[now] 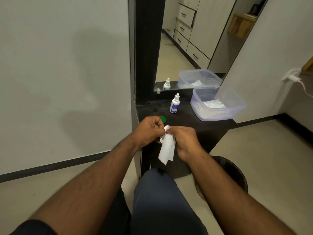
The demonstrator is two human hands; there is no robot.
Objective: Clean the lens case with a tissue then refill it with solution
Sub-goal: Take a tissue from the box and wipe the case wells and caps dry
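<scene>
My left hand (149,128) grips a small white lens case (162,139), mostly hidden by fingers and tissue. My right hand (184,140) pinches a white tissue (166,150) against the case; the tissue's loose end hangs down below both hands. A green cap (163,118) lies on the black counter (186,119) just behind my left hand. The white solution bottle (174,103) with a blue label stands upright farther back, capped.
A clear plastic tub (218,104) holding white tissues sits at the counter's right rear. A mirror (191,43) stands behind the counter. A dark bin (232,173) is on the floor at the right, beside my knee (157,187).
</scene>
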